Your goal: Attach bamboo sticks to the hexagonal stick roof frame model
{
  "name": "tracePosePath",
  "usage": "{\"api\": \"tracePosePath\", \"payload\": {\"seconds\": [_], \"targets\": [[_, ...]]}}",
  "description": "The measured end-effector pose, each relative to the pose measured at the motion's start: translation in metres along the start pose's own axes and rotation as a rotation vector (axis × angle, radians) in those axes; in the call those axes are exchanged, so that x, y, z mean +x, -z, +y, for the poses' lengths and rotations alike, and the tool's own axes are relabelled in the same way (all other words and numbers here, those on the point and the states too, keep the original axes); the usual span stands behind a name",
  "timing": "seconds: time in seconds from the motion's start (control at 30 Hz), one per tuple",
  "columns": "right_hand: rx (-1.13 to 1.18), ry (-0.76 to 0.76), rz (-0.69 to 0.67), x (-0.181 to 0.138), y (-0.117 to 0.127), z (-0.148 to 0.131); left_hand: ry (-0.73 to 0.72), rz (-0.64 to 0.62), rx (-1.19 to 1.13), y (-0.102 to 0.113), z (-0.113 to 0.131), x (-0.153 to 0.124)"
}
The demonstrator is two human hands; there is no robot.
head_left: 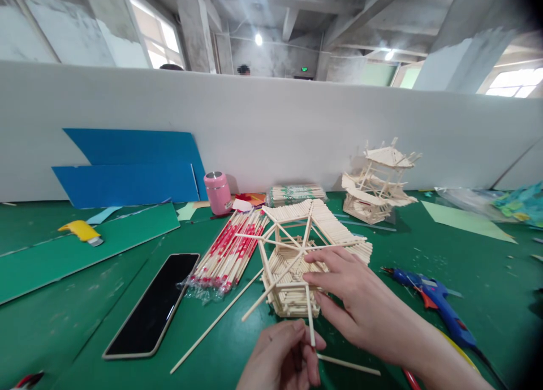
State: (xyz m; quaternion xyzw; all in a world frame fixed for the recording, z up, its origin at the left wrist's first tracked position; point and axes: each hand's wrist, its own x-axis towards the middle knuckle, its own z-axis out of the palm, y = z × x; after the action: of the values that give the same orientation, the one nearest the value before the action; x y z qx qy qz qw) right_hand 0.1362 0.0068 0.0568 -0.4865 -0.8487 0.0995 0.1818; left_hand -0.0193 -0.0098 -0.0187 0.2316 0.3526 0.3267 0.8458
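A pavilion-like model (292, 299) of thin wooden sticks stands in front of me, its roof partly covered by rows of sticks. Bare rafter sticks fan out from its peak. My right hand (352, 294) reaches over from the right, fingers stretched and apart, fingertips against the rafters near the peak. Below the model, my left hand (282, 353) is curled around the lower end of a wooden stick (311, 316) that slopes down toward me. Another loose stick (350, 365) extends right from beside the left fingers; whether they touch it is unclear. A long stick (216, 322) lies left of the model.
Left are a phone (153, 308), bagged red-marked sticks (231, 245), a yellow cutter (82, 230) and blue boards (127, 183). A pink flask (218, 193) and another stick model (379, 180) stand behind. A blue glue gun (436, 299) lies right. A white partition (263, 129) closes the back.
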Motion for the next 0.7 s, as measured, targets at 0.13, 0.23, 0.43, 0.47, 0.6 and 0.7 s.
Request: {"api": "tracePosePath", "payload": {"seconds": [0.13,0.23,0.43,0.47,0.6,0.7], "targets": [[0.012,0.0,0.008,0.0,0.0,-0.001,0.01,0.004,-0.003,0.001,-0.001,0.001],[0.019,0.006,0.022,0.0,-0.001,-0.001,-0.007,-0.012,-0.003,0.002,-0.002,0.001],[0.018,0.013,0.042,-0.001,0.001,-0.001,0.014,-0.005,-0.013,0.001,-0.001,0.0],[0.022,0.013,0.048,-0.001,0.002,-0.001,0.009,-0.011,-0.02,0.002,-0.002,0.0],[0.071,0.041,0.187,-0.008,0.008,0.004,-0.024,-0.032,-0.077,0.002,-0.004,0.0],[0.183,0.026,0.512,-0.023,0.008,0.008,-0.024,0.0,-0.091,0.001,-0.004,0.0]]}}
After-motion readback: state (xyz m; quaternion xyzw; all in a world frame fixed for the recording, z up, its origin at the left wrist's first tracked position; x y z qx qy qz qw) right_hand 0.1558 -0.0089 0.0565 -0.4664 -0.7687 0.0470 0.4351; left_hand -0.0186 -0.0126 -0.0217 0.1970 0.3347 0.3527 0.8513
